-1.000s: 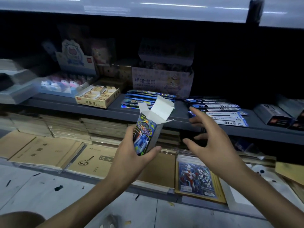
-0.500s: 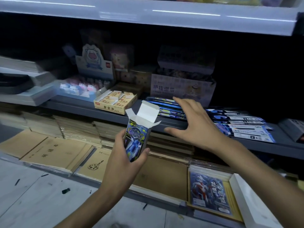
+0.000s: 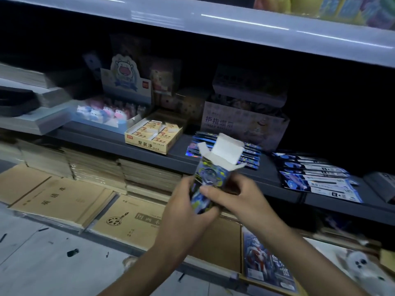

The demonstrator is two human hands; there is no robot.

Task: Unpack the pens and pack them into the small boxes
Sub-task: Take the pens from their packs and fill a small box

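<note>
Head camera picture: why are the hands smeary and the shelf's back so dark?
Head view: motion blur smears the left hand, right hand and small box; light glares in streaks along the upper shelf edge; little light reaches the shelf's back, so it sinks into shadow.

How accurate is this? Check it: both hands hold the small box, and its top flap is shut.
Wrong on the flap: the head view shows the small box with its top flap standing open. The left hand and right hand both hold it.
</note>
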